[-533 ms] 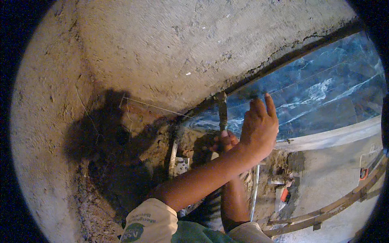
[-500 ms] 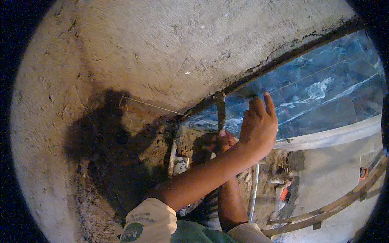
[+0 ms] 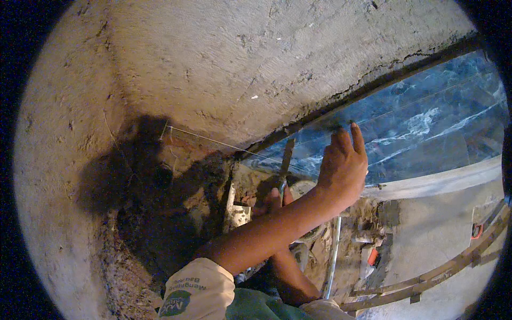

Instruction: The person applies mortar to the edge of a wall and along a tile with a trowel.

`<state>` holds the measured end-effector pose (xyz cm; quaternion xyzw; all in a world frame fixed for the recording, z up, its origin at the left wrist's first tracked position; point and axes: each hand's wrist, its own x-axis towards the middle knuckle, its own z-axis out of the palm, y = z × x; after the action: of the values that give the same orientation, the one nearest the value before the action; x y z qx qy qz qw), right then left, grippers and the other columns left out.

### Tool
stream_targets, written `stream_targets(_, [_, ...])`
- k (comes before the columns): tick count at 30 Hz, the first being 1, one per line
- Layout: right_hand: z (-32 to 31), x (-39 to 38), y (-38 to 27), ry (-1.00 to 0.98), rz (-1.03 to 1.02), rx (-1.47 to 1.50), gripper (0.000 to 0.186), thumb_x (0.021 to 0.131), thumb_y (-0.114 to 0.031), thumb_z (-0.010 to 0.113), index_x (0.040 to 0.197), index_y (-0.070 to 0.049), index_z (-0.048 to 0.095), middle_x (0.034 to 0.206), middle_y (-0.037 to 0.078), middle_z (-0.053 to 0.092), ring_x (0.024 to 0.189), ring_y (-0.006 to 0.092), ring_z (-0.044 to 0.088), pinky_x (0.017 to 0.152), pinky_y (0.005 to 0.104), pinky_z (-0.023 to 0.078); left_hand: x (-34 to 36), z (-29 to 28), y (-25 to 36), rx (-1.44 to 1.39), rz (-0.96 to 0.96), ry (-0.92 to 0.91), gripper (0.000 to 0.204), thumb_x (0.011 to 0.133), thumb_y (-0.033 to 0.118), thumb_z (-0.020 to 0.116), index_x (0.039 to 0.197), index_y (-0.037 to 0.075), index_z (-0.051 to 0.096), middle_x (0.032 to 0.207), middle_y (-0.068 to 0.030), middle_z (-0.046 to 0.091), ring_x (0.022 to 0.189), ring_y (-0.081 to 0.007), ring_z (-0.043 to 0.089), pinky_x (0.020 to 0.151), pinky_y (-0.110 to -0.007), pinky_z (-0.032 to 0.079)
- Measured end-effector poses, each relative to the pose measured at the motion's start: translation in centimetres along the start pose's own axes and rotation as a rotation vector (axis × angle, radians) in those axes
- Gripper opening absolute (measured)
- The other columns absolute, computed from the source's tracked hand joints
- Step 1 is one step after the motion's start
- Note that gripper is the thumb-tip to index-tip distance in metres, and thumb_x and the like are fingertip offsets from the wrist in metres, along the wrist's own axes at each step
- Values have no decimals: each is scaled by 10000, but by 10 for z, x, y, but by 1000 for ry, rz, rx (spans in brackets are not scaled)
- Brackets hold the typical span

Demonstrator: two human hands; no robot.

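My forearms cross. The left one reaches over to the right, where my left hand [image 3: 344, 160] rests its fingertips on a blue marbled tile [image 3: 421, 120] with white veins. Its fingers are apart, some bent, and I see nothing held in them. Below and left of it, partly hidden by the left forearm, my right hand [image 3: 278, 198] is closed on a narrow flat-bladed tool [image 3: 287, 157]. The dull blade points up, its tip over the tile's left part. A taut string [image 3: 213, 141] runs from the wall corner to the tile's left end.
A rough plastered wall [image 3: 213, 58] rises along the tile's far edge, with a dark gap between. A white edge strip [image 3: 426, 178] borders the near side. Below lie rubble, a white pipe [image 3: 334, 256], an orange-handled tool [image 3: 372, 257] and wooden strips [image 3: 426, 282].
My right hand has drawn the tool down and slightly left, so its tip has left the gap at the wall. My left hand has stayed almost in place on the tile.
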<state>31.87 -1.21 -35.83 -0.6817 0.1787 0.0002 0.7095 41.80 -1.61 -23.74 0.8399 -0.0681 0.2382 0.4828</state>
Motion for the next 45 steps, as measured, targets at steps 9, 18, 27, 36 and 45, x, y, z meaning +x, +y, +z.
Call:
stream_targets(9, [21, 7, -41, -88, -20, 116, 131, 1001, -258, 564, 981, -133, 530, 679, -23, 521, 470, 86, 447, 401, 245, 380, 1, -6, 0, 10, -6, -18, 861, 779, 229, 760, 1385, -175, 301, 1155, -322, 461, 956, -416, 570, 795, -445, 516])
stream_targets(18, [20, 11, -19, 58, -102, 21, 166, 1015, -267, 530, 1039, -104, 509, 739, 17, 551, 556, 113, 515, 523, 276, 514, 3, -6, 3, 23, -7, -32, 857, 780, 223, 762, 1387, -171, 302, 1098, -301, 481, 932, -406, 579, 792, -444, 514])
stream_targets(27, [26, 26, 8, -56, -134, -22, 214, 1011, -287, 529, 1028, -75, 512, 793, 37, 545, 656, 112, 551, 600, 304, 561, 1, -3, -1, -46, 1, 63, 856, 768, 210, 771, 1382, -172, 314, 1097, -297, 483, 930, -402, 571, 785, -452, 503])
stream_targets(36, [22, 13, 39, -34, -257, -204, 345, 1006, -310, 536, 1209, -30, 527, 726, 35, 549, 596, 119, 551, 589, 291, 524, 3, -4, 1, -39, 7, 24, 851, 769, 202, 768, 1383, -172, 312, 1120, -297, 469, 946, -406, 562, 790, -454, 500])
stream_targets(45, [27, 22, 12, -44, -245, -264, 454, 1011, -298, 532, 1350, -4, 459, 781, 36, 545, 616, 123, 562, 595, 292, 541, 2, -7, -2, -24, 26, 19, 856, 766, 212, 766, 1375, -181, 311, 1106, -300, 473, 939, -401, 563, 785, -451, 503])
